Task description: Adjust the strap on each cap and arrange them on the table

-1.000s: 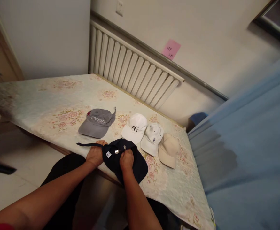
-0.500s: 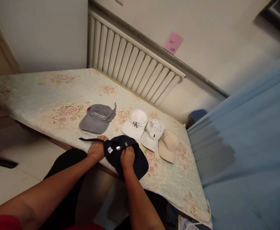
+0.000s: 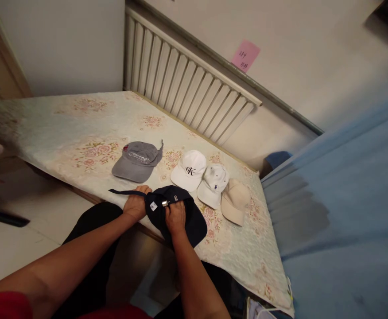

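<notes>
A dark navy cap (image 3: 194, 221) lies at the near edge of the flowered table (image 3: 64, 133). My left hand (image 3: 135, 205) grips its long strap (image 3: 122, 192), whose free end trails off to the left. My right hand (image 3: 176, 217) presses on the cap's back beside the metal buckle (image 3: 164, 203) and a small white tag. Behind it a grey cap (image 3: 137, 160), a white cap with a black logo (image 3: 187, 169), a second white cap (image 3: 212, 184) and a beige cap (image 3: 234, 201) sit in a row.
A white radiator (image 3: 187, 84) runs along the wall behind the table, with a pink note (image 3: 245, 55) stuck above it. Blue fabric (image 3: 347, 212) fills the right side. A tiled floor (image 3: 21, 239) lies to the left below the table edge.
My hands stay on the navy cap, and the strap's free end looks slightly shorter. The view has shifted a little.
</notes>
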Action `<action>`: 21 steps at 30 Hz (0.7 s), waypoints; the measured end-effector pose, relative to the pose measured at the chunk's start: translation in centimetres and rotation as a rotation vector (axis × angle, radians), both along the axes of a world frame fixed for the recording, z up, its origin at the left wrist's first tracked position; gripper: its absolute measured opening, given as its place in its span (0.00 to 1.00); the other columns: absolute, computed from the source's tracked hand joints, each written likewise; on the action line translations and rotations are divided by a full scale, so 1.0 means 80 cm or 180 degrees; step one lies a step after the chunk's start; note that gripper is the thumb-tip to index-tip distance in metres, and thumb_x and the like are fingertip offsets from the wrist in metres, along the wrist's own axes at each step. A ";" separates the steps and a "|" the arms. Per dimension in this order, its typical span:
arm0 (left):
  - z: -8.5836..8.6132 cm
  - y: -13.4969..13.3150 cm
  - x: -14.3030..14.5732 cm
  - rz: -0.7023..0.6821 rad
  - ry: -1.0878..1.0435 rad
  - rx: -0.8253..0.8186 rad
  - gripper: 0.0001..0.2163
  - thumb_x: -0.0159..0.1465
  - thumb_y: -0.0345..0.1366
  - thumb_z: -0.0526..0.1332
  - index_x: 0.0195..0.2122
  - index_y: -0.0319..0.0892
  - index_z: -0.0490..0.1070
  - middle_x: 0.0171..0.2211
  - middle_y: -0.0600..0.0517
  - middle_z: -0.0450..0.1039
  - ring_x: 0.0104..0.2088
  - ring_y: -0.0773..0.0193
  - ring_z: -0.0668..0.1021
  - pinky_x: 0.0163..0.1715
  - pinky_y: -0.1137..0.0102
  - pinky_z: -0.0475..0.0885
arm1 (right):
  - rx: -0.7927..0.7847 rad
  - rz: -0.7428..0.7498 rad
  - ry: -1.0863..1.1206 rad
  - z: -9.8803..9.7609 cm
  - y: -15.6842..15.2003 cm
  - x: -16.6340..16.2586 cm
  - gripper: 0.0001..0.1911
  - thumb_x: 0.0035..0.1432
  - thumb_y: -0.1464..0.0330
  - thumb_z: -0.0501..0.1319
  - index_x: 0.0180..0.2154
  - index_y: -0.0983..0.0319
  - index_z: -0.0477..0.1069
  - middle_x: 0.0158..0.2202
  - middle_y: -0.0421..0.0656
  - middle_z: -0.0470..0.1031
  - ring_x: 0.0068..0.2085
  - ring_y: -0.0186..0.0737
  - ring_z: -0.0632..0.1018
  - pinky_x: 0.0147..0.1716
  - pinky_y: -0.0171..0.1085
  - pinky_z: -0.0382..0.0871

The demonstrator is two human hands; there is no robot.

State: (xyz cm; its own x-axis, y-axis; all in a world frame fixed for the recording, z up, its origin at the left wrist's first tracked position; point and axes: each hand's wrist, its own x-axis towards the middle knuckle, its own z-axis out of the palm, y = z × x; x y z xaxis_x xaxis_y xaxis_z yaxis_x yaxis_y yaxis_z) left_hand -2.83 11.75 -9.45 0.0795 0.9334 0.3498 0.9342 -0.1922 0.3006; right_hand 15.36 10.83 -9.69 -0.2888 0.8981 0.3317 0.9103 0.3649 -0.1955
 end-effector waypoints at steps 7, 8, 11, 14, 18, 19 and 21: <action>-0.001 0.000 0.000 0.0050 -0.0031 -0.0081 0.05 0.59 0.33 0.57 0.35 0.41 0.69 0.39 0.43 0.69 0.43 0.50 0.70 0.45 0.59 0.64 | 0.0007 -0.0015 0.0092 0.000 0.001 0.000 0.17 0.60 0.74 0.53 0.50 0.63 0.71 0.45 0.52 0.73 0.48 0.47 0.69 0.50 0.43 0.62; -0.001 0.000 0.000 0.0053 -0.0011 -0.0085 0.04 0.59 0.33 0.57 0.34 0.41 0.69 0.38 0.43 0.69 0.43 0.50 0.70 0.45 0.59 0.64 | 0.0004 -0.0017 0.0088 0.000 0.000 0.000 0.17 0.60 0.74 0.54 0.50 0.63 0.71 0.44 0.52 0.73 0.48 0.47 0.69 0.50 0.43 0.62; -0.001 0.000 0.000 0.0047 0.0036 -0.0058 0.04 0.59 0.33 0.56 0.34 0.40 0.69 0.38 0.43 0.69 0.42 0.50 0.70 0.45 0.59 0.65 | -0.0008 -0.0029 0.0090 0.002 0.000 0.000 0.16 0.59 0.74 0.54 0.48 0.63 0.72 0.43 0.51 0.74 0.47 0.47 0.69 0.50 0.43 0.62; -0.001 -0.001 0.000 0.0032 -0.0008 -0.0019 0.04 0.60 0.33 0.56 0.35 0.41 0.68 0.39 0.43 0.69 0.43 0.51 0.70 0.45 0.59 0.65 | -0.0008 -0.0016 0.0107 0.003 0.000 0.000 0.16 0.59 0.74 0.55 0.48 0.63 0.72 0.44 0.51 0.73 0.49 0.47 0.69 0.50 0.43 0.62; -0.001 -0.001 -0.001 0.0031 -0.0029 -0.0075 0.04 0.60 0.32 0.56 0.35 0.41 0.68 0.40 0.44 0.69 0.43 0.52 0.70 0.46 0.60 0.65 | -0.0006 -0.0014 0.0119 0.003 -0.001 0.000 0.15 0.59 0.73 0.55 0.48 0.63 0.72 0.45 0.51 0.73 0.50 0.47 0.69 0.51 0.43 0.61; -0.001 0.000 -0.001 0.0034 -0.0023 -0.0085 0.04 0.60 0.32 0.56 0.35 0.41 0.68 0.40 0.44 0.69 0.43 0.52 0.70 0.46 0.60 0.65 | -0.0003 -0.0013 0.0120 0.003 -0.001 0.000 0.15 0.59 0.73 0.56 0.48 0.63 0.72 0.45 0.51 0.73 0.50 0.47 0.69 0.51 0.43 0.61; -0.001 0.000 -0.001 0.0037 -0.0019 -0.0088 0.04 0.59 0.32 0.56 0.35 0.41 0.68 0.39 0.44 0.69 0.43 0.52 0.70 0.46 0.60 0.65 | 0.0012 0.0002 0.0126 0.004 -0.001 0.000 0.16 0.59 0.72 0.56 0.48 0.63 0.72 0.45 0.51 0.73 0.49 0.47 0.69 0.51 0.43 0.61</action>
